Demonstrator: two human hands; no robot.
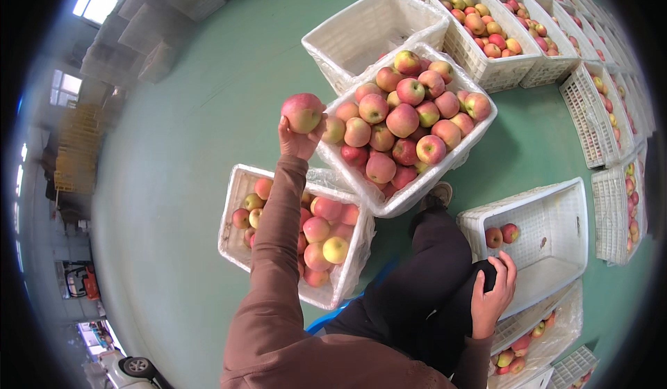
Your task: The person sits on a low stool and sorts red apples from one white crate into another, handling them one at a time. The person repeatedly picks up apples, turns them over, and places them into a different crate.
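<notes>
My left hand holds a large red and yellow apple up, beside the left corner of a heaped crate. That white plastic crate, lined with clear film, is piled with red and yellow apples. Below my left forearm is a lined crate partly filled with apples; the sleeve hides some of them. My right hand is empty, fingers apart, at my knee. It is close to a white crate with two red apples at its far left inside.
A lined crate stands behind the heaped one. Rows of apple-filled crates curve along the right. Another crate with apples is at lower right. Green floor spreads leftward, with stacked crates and a parked vehicle beyond.
</notes>
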